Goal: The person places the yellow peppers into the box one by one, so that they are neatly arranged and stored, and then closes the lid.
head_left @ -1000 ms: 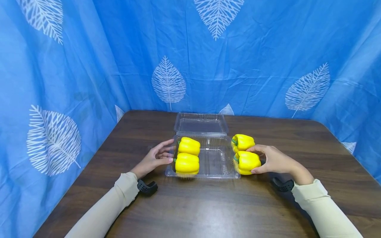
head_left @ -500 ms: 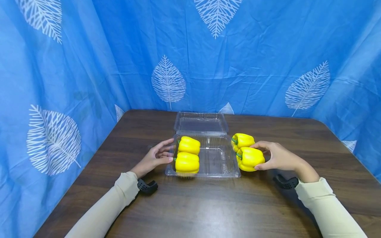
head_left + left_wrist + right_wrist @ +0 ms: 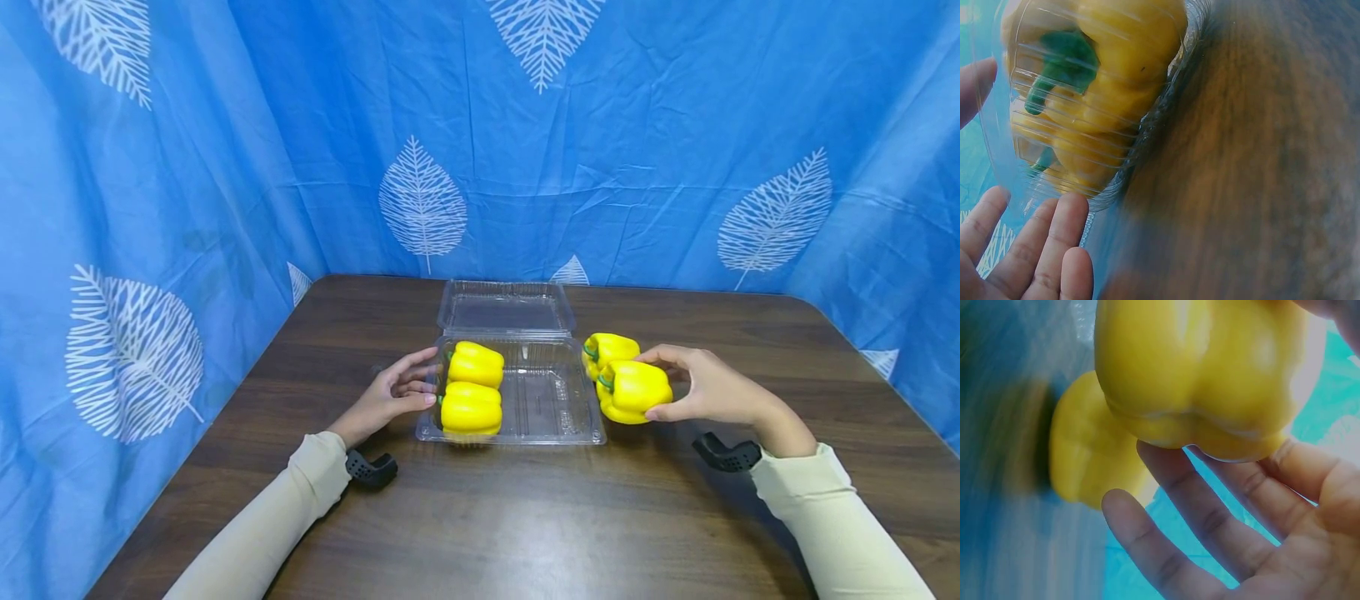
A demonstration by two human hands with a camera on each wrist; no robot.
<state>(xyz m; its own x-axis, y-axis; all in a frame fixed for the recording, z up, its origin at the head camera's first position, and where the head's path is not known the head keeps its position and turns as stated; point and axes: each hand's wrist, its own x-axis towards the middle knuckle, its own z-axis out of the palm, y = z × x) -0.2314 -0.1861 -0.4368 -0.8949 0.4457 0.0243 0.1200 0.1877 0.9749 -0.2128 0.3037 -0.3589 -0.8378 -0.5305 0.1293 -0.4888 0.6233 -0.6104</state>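
Between thumb and fingers, my right hand (image 3: 716, 387) grips a yellow bell pepper (image 3: 636, 390), just right of the clear plastic clamshell box (image 3: 551, 440). Behind that pepper another yellow bell pepper (image 3: 611, 346) stays on the table, partly covered by it. Two more, a rear pepper (image 3: 477, 364) and a front pepper (image 3: 472, 408), lie in the left half of the box. My left hand (image 3: 390, 397) is at the box's left side, its fingers loosely extended; in the left wrist view the fingertips (image 3: 1071, 209) reach the ribbed wall, with green stems showing through the plastic.
The box's lid (image 3: 506, 308) lies folded back toward the rear edge of the dark wooden table (image 3: 480, 517). A blue curtain (image 3: 637, 142) with white leaf prints hangs behind and at both sides. Black devices sit at each wrist, the left one (image 3: 371, 470) near the tabletop.
My right hand has raised its pepper and shifted slightly right, away from the box. The left hand, the box and the other peppers hold their places.
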